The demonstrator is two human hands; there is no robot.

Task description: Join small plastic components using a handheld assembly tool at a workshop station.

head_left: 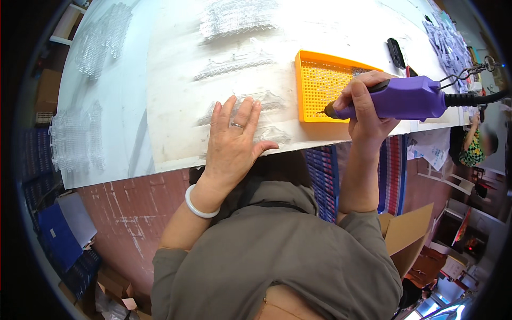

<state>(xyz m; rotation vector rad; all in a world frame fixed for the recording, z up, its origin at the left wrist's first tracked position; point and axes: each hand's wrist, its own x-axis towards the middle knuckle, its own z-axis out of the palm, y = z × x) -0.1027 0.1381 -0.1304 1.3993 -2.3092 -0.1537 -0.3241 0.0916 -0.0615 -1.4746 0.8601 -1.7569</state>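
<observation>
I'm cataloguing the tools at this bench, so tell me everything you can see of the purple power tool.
The purple power tool is a chunky handheld driver with a smooth plastic-looking body that narrows to a dark nose and a thin metal tip. It lies nearly level, tip pointing left over the near edge of the orange perforated tray. The right hand grips its front end, fingers wrapped over the dark collar. A black cable leaves its rear toward the right, and a wire hanger loop with a clip rises from the back.

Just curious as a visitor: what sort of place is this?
Probably a small assembly workshop: a white worktable with rows of clear plastic parts, an orange perforated tray, and a corded purple power tool in the right hand.
</observation>
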